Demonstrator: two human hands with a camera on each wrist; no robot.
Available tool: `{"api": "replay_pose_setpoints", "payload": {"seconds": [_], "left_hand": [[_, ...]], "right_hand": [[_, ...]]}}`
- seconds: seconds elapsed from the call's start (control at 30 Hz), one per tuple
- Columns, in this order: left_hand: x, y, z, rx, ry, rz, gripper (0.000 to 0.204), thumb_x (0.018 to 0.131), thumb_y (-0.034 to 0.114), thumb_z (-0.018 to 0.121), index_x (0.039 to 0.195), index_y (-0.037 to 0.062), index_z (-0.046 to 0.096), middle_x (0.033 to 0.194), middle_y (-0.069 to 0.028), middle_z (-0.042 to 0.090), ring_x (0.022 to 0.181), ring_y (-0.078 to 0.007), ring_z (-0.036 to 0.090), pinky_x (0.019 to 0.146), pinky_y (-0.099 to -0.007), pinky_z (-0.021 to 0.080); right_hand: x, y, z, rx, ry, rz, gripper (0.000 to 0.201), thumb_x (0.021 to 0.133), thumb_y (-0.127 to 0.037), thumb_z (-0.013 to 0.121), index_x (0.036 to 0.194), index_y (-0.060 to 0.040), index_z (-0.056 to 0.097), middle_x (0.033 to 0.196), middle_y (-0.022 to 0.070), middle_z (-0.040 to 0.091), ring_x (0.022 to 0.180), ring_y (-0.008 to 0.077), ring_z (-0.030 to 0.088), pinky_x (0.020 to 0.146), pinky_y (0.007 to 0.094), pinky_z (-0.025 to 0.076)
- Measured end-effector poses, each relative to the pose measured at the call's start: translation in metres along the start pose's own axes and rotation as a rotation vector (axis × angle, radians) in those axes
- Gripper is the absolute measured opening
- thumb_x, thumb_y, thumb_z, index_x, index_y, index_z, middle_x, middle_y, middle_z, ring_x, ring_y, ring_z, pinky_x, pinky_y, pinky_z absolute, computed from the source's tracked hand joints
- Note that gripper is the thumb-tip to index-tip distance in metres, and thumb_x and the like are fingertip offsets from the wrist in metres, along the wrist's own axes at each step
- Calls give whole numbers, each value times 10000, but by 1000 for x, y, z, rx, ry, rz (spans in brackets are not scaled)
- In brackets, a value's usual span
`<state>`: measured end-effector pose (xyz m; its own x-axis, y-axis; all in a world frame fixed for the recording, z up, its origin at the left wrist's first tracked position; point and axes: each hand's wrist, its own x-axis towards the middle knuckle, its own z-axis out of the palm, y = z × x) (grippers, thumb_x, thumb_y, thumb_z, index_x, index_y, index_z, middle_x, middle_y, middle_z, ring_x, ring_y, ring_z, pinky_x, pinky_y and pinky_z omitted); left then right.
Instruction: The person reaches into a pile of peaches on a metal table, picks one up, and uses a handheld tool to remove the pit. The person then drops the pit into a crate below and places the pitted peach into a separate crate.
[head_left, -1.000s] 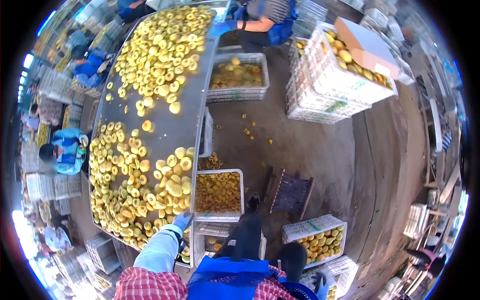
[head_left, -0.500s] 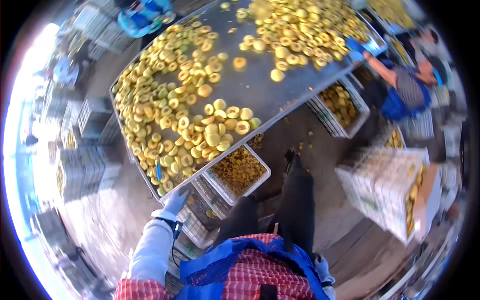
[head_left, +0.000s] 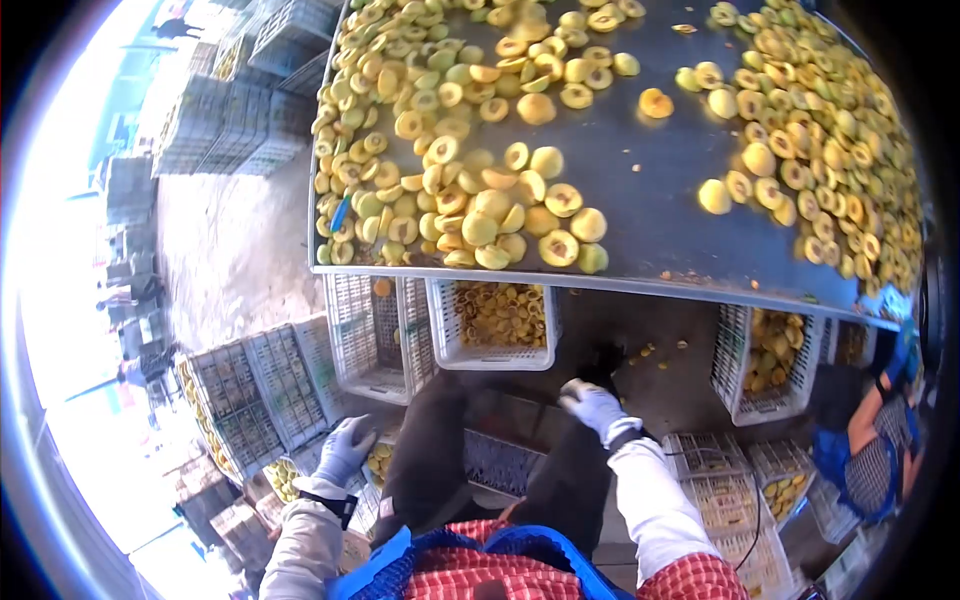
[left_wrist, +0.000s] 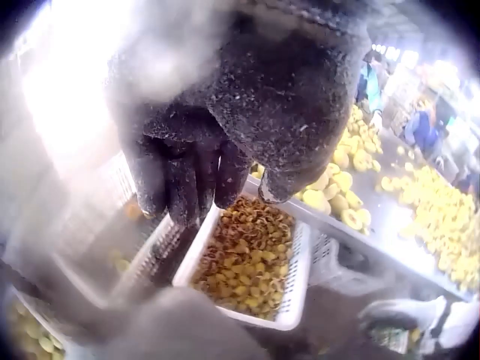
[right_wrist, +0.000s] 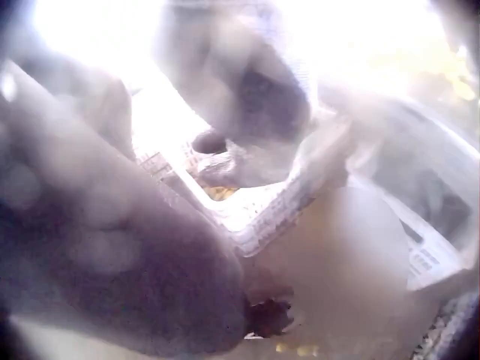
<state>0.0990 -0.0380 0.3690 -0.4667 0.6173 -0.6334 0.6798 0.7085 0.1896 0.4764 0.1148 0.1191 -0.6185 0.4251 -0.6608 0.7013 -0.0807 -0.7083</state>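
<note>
Halved yellow-green fruit lies spread over the dark metal table in the head view. My gloved left hand hangs beside my left thigh, below the table edge, holding nothing; its fingers hang down in the left wrist view, where the dark glove palm shows. The gloved right hand is above my other thigh, fingers loosely bent, with nothing seen in it. A white crate of fruit pieces stands under the table edge. The right wrist view is hazy and blurred.
A blue-handled tool lies at the table's left corner. Crates of fruit stand under the right side, near a person in a blue apron. Stacked crates stand at left; more crates are beside my right arm.
The head view has turned left and the table edge now runs across in front. My left hand has come away from the table edge; my right hand has come up from my side.
</note>
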Motion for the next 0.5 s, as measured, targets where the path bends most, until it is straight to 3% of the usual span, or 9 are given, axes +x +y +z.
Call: {"api": "replay_pose_setpoints", "payload": {"seconds": [0.07, 0.13, 0.2, 0.27, 0.33, 0.4, 0.5], "left_hand": [[26, 10, 29, -16, 3, 96, 368, 819, 245, 637, 1150, 92, 594, 1051, -142, 617, 945, -316, 612, 812, -360, 496], [66, 6, 58, -8, 86, 268, 389, 814, 212, 635, 1169, 67, 572, 1041, -137, 608, 922, -296, 618, 784, -356, 499], [107, 20, 69, -100, 156, 240, 397, 806, 174, 639, 1175, 47, 565, 1045, -140, 600, 926, -280, 616, 797, -350, 494], [163, 1, 84, -163, 262, 282, 402, 794, 127, 646, 1176, 38, 562, 1044, -149, 593, 942, -275, 610, 804, -350, 492], [222, -15, 78, -10, 596, 502, 416, 764, 53, 672, 1162, 10, 557, 1088, -185, 602, 1016, -344, 584, 869, -401, 472], [285, -43, 60, -40, 745, 420, 415, 780, 42, 666, 1179, 3, 556, 1113, -176, 611, 1041, -351, 575, 909, -414, 452], [379, -73, 18, 64, 1042, 509, 485, 823, 93, 644, 1279, 35, 490, 1191, -184, 560, 1098, -356, 529, 947, -437, 412]], "right_hand": [[47, 1, 50, -195, -353, 89, 428, 831, -428, 564, 1133, -127, 590, 1140, 160, 616, 1089, 326, 567, 913, 436, 443], [76, -12, 88, -324, -575, 269, 469, 833, -460, 535, 1189, -156, 568, 1227, 140, 573, 1158, 333, 525, 958, 486, 416], [95, -38, 114, -307, -693, 395, 524, 847, -465, 520, 1265, -148, 517, 1329, 126, 504, 1227, 339, 474, 999, 534, 375], [102, -14, 184, -251, -535, 290, 606, 841, -486, 530, 1322, -124, 462, 1351, 139, 483, 1228, 336, 477, 1027, 526, 346], [92, 31, 266, -293, -371, 121, 651, 827, -491, 541, 1336, -101, 432, 1365, 158, 464, 1216, 338, 485, 1036, 516, 341], [86, 53, 315, -529, -501, 92, 638, 807, -476, 563, 1309, -94, 467, 1333, 165, 490, 1205, 337, 489, 1043, 478, 343], [126, 112, 376, -328, -573, 56, 497, 797, -418, 576, 1181, -102, 577, 1173, 183, 604, 1079, 349, 585, 920, 457, 456]]}}
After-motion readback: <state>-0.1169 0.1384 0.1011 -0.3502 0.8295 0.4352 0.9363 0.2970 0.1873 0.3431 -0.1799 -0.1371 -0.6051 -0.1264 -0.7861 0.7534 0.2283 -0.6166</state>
